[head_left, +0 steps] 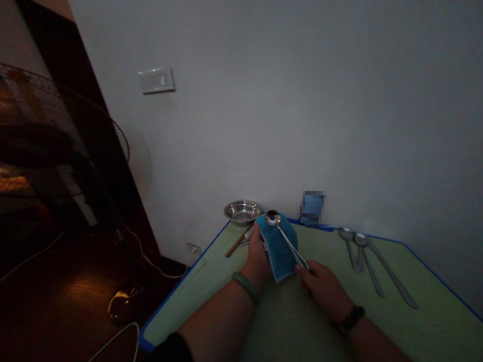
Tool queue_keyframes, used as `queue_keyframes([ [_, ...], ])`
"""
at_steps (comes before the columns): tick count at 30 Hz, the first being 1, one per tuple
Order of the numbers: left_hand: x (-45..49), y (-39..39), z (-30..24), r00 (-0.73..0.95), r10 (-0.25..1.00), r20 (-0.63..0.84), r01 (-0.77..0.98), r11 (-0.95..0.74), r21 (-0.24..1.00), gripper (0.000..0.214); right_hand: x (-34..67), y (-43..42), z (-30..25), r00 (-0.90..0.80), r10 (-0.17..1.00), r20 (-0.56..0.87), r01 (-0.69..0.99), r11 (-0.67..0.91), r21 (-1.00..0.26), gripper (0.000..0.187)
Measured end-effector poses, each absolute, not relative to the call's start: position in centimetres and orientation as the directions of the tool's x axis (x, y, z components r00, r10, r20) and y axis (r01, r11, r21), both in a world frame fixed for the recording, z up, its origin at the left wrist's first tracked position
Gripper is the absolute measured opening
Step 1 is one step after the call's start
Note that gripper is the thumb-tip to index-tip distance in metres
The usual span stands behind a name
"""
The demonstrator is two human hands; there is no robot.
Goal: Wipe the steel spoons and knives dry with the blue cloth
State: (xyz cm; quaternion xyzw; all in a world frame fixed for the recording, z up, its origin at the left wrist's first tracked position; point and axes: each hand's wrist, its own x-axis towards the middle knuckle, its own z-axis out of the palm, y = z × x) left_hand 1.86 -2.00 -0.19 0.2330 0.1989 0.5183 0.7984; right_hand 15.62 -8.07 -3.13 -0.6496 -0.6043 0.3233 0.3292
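From the head camera we look down at a green table [433, 311] with a blue edge, set in a corner against a pale wall. In the lower middle of the frame, our left hand [257, 256] holds a folded blue cloth [281, 249] upright, its fingers closed behind the cloth and mostly hidden. Our right hand [320, 286] pinches the end of a steel spoon's handle in a narrow grip, and the spoon [287, 239] lies slanted across the cloth, its bowl at the cloth's top edge. A jade bangle [245, 287] circles the left wrist, a dark bracelet [350, 319] the right. Beyond the hands, at the table's far corner, sits a steel bowl [242, 211], with chopsticks [238, 241] just in front of it. Three more spoons [362, 256] lie to the right, near the far edge. A blurred blue patch [312, 207] sits by the wall, too unclear to name. At the left of the frame stands an electric fan [64, 136], with a white cord [149, 256] on the floor and a switch plate [156, 80] on the wall above
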Motion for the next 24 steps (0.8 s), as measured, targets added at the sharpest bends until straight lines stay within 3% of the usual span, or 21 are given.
queue_keyframes([
  [24, 1.83, -2.06, -0.15, 0.423, 0.906, -0.033, -0.77, 0.378, 0.513, 0.054, 15.63, -8.21, -2.81, 0.064, 0.998, -0.021, 0.528, -0.052, -0.848, 0.04],
])
